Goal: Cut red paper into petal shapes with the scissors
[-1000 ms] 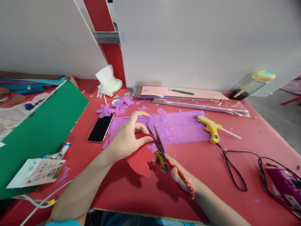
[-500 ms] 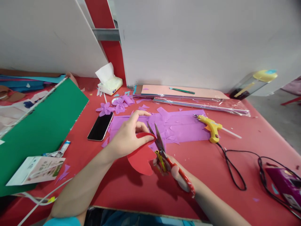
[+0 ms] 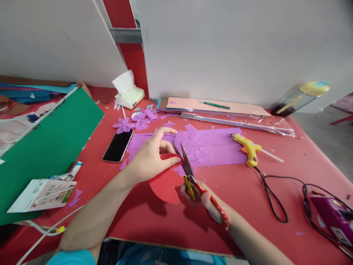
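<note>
One red cutout (image 3: 166, 183) shifted slightly in the left hand (image 3: 149, 157).

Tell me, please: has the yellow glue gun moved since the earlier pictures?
No, in no visible direction: the yellow glue gun keeps its place at the right end of the purple sheet.

Along the table's (image 3: 300, 158) far edge I see tissues (image 3: 130, 98), packaged sheets (image 3: 187, 103) right of them, a bottle (image 3: 299, 100) by the right corner. Before these lies a paper strip (image 3: 223, 152) — phone (image 3: 118, 146) at its left end, glue gun (image 3: 250, 149) at its right — then, nearer the front edge, cut-out (image 3: 165, 184) and scissors (image 3: 189, 170).
</note>
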Tool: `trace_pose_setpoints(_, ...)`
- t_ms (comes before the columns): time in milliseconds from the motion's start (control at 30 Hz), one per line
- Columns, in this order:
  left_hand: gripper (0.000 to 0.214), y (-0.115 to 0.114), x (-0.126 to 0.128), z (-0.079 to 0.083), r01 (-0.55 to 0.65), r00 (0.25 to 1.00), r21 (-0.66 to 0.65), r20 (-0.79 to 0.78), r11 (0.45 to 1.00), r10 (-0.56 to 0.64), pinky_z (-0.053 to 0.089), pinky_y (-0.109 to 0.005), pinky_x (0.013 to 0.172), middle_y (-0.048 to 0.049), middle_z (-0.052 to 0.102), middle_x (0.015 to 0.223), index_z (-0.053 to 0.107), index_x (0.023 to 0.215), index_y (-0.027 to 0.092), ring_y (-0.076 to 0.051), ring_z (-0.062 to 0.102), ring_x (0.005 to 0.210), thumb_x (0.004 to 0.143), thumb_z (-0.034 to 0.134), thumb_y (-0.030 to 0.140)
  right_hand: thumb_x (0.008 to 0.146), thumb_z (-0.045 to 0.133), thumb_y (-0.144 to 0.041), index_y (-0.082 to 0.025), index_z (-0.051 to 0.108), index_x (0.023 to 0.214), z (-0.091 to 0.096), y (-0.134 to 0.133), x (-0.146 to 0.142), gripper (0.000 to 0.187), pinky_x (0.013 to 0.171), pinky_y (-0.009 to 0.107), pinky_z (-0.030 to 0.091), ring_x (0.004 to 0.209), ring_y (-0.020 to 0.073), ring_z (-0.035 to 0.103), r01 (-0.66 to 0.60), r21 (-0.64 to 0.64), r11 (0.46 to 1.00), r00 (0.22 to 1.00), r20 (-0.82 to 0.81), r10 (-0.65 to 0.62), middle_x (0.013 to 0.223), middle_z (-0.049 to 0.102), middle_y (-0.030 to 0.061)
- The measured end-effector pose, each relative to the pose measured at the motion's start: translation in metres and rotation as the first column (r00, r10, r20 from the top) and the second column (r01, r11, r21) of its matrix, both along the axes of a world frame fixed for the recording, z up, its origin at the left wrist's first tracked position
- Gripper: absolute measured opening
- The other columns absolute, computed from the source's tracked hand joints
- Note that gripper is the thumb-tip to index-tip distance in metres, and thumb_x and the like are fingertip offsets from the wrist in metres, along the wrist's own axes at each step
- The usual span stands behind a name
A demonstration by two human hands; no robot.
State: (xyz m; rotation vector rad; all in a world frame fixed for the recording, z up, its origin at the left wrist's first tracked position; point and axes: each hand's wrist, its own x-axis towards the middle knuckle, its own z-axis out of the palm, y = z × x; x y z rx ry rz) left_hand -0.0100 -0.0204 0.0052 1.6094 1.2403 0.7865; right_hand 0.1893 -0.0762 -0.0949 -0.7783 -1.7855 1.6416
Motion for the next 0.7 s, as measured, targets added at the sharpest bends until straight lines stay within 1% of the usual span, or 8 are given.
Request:
trace_pose_setpoints(100, 0.048, 0.0002, -0.0006, -0.0002, 0.007, 1.000, 0.009, -0.017, 1.000, -0.007, 0.048, -0.026, 0.069, 0.0075, 0.058, 0.064, 0.041, 0.112, 0.021, -0.012, 0.061, 0.066, 0.071, 0.065, 0.015, 0.081, 0.016, -0.076, -0.015, 0.052, 0.099, 0.0002, -0.0005, -0.0003, 0.072, 0.051, 0.025, 0.033, 0.058, 0.0119, 0.032, -0.007, -0.014, 1.000, 1.000, -0.001, 0.007, 0.071, 0.040, -0.0003)
trace_pose_setpoints(200, 0.048, 0.0005, -0.0014, -0.0009, 0.017, 1.000, 0.016, -0.023, 1.000, -0.017, 0.048, -0.027, 0.070, 0.0071, 0.058, 0.065, 0.041, 0.113, 0.022, -0.012, 0.061, 0.066, 0.071, 0.064, 0.015, 0.079, 0.017, -0.077, -0.015, 0.052, 0.097, 0.0007, -0.0012, -0.0006, 0.073, 0.050, 0.025, 0.033, 0.058, 0.0118, 0.031, -0.007, -0.056, 0.998, 1.000, 0.002, 0.007, 0.071, 0.039, -0.0005)
trace_pose_setpoints(400, 0.048, 0.0019, -0.0025, -0.0024, 0.032, 0.999, 0.026, -0.033, 0.999, -0.031, 0.048, -0.029, 0.070, 0.0063, 0.058, 0.065, 0.041, 0.113, 0.021, -0.013, 0.060, 0.065, 0.071, 0.064, 0.016, 0.076, 0.018, -0.080, -0.018, 0.046, 0.080, 0.0028, -0.0011, -0.0020, 0.068, 0.049, 0.026, 0.028, 0.054, 0.0108, 0.029, -0.016, -0.099, 0.995, 1.000, -0.014, 0.014, 0.067, 0.036, -0.0025)
trace_pose_setpoints(567, 0.049, 0.0028, -0.0028, -0.0020, 0.026, 0.998, 0.011, -0.052, 1.000, -0.025, 0.047, -0.029, 0.071, 0.0058, 0.059, 0.066, 0.041, 0.113, 0.020, -0.013, 0.060, 0.066, 0.070, 0.064, 0.017, 0.076, 0.017, -0.081, -0.019, 0.043, 0.080, 0.0044, 0.0000, -0.0014, 0.067, 0.049, 0.027, 0.027, 0.052, 0.0107, 0.029, -0.039, -0.130, 0.991, 0.999, -0.016, 0.038, 0.066, 0.035, -0.0027)
trace_pose_setpoints(700, 0.049, 0.0037, -0.0025, -0.0019, 0.018, 0.997, 0.008, -0.075, 1.000, -0.017, 0.046, -0.028, 0.070, 0.0058, 0.059, 0.065, 0.041, 0.113, 0.020, -0.013, 0.060, 0.066, 0.070, 0.064, 0.018, 0.075, 0.017, -0.081, -0.020, 0.042, 0.076, 0.0012, -0.0006, -0.0015, 0.067, 0.048, 0.027, 0.026, 0.049, 0.0100, 0.030, -0.038, -0.131, 0.991, 0.999, -0.019, 0.036, 0.063, 0.035, -0.0033)
